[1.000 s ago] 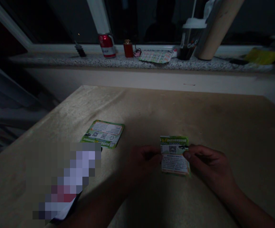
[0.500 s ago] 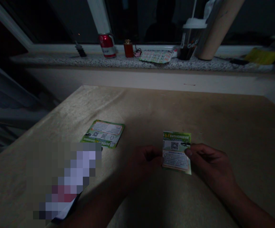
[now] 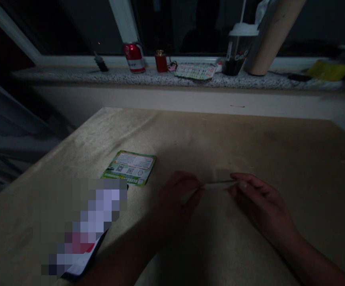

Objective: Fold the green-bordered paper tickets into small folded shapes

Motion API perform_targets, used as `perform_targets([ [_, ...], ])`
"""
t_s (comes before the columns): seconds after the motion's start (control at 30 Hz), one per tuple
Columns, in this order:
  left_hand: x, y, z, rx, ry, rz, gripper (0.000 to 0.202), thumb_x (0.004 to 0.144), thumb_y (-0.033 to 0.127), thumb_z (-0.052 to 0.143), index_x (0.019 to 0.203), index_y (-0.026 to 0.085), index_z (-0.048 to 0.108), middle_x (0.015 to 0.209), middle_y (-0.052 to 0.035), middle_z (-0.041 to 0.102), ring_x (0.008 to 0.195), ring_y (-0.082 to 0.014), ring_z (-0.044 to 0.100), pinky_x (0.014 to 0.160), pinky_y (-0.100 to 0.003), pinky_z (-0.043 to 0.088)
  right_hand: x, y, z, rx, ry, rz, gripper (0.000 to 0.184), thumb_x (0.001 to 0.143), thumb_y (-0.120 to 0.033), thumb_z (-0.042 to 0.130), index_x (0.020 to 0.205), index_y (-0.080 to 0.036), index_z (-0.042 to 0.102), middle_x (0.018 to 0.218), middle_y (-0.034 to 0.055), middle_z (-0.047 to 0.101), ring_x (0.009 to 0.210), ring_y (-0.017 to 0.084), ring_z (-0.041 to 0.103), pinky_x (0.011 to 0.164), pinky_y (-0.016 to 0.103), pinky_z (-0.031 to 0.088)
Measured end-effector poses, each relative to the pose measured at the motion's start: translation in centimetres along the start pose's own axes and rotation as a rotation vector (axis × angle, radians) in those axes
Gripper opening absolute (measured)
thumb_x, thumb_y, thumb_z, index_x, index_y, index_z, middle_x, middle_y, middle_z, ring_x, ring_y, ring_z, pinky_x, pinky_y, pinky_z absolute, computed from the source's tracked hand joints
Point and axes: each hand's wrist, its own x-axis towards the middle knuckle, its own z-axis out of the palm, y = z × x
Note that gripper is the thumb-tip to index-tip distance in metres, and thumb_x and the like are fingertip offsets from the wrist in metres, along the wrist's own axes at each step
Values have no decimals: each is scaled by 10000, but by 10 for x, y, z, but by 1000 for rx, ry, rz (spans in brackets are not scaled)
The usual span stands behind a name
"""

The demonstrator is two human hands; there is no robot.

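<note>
My left hand [image 3: 178,198] and my right hand [image 3: 258,202] pinch the two side edges of a small green and white printed card [image 3: 220,183] above the tan table [image 3: 250,139]. The card is tipped flat, so only its thin edge shows between my fingertips. A second green card [image 3: 130,167] with small codes printed on it lies flat on the table, to the left of my left hand.
A blurred-out object [image 3: 83,226] lies near the table's front left. On the stone windowsill [image 3: 71,74] behind stand a red can [image 3: 134,57], a small red jar [image 3: 161,60], a printed sheet [image 3: 195,70], a lidded cup [image 3: 238,47] and a cardboard tube [image 3: 270,35].
The card showed its printed face a second ago; both hands have since lifted it slightly and tipped it until it is seen edge-on. The other card has not moved.
</note>
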Motion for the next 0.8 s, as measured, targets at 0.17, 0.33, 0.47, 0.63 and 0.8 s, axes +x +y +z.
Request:
perform_targets([
  [0.17, 5, 1, 3, -475, -69, -440, 107, 846, 258, 698, 904, 190, 756, 884, -51, 771, 839, -211, 712, 793, -343, 558, -4, -4, 4, -119, -61, -66, 221, 880, -433, 717, 1010, -259, 757, 995, 53, 783, 913, 216, 721, 849, 329, 562],
  [0.33, 5, -1, 10, -748, -117, -602, 118, 758, 258, 765, 827, 162, 754, 846, -61, 790, 774, -207, 729, 751, -341, 573, -7, -8, 11, -132, -119, -39, 147, 831, -369, 768, 887, -234, 757, 814, 32, 782, 743, 187, 731, 695, 281, 583],
  [0.47, 4, 1, 11, -758, -112, -611, 157, 751, 289, 758, 824, 151, 739, 798, -61, 772, 704, -187, 699, 677, -312, 557, -7, -9, 12, -188, -93, -31, 158, 817, -379, 770, 815, -221, 763, 698, 18, 739, 656, 177, 710, 609, 267, 570],
  [0.63, 5, 1, 11, -737, -102, -615, 106, 732, 240, 742, 789, 153, 720, 708, -22, 721, 611, -134, 628, 600, -260, 501, -7, -10, 10, -213, -85, -30, 154, 811, -369, 770, 791, -217, 756, 682, 16, 731, 641, 175, 705, 590, 265, 566],
  [0.8, 6, 1, 9, -684, -98, -629, 71, 706, 209, 707, 756, 159, 704, 700, -17, 708, 618, -139, 621, 599, -265, 474, -7, -8, 10, -216, -75, -43, 152, 809, -360, 770, 772, -214, 750, 733, 32, 767, 626, 169, 703, 583, 264, 570],
])
